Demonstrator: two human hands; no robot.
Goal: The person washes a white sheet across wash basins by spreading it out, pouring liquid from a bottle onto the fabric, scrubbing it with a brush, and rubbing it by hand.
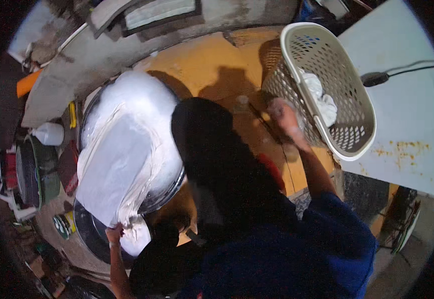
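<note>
A wet white cloth (118, 155) is draped over a round basin (166, 196) heaped with white suds (146, 88). My left hand (115, 234) grips the bunched near end of this cloth above a dark tub (93, 237). Off to the right, my right hand (286, 117) is blurred beside the outer wall of a beige plastic laundry basket (346, 144), over a yellow-brown floor board (293, 175). Whether its fingers hold anything is unclear. Inside the basket lies crumpled white cloth (320, 97).
A white panel (400, 112) with rust stains stands at the right, with a black cable (407, 71) across it. At the left are a white plastic jug (49, 133), a green-rimmed tub (46, 175) and a small labelled container (64, 225). A concrete ledge (89, 56) runs behind.
</note>
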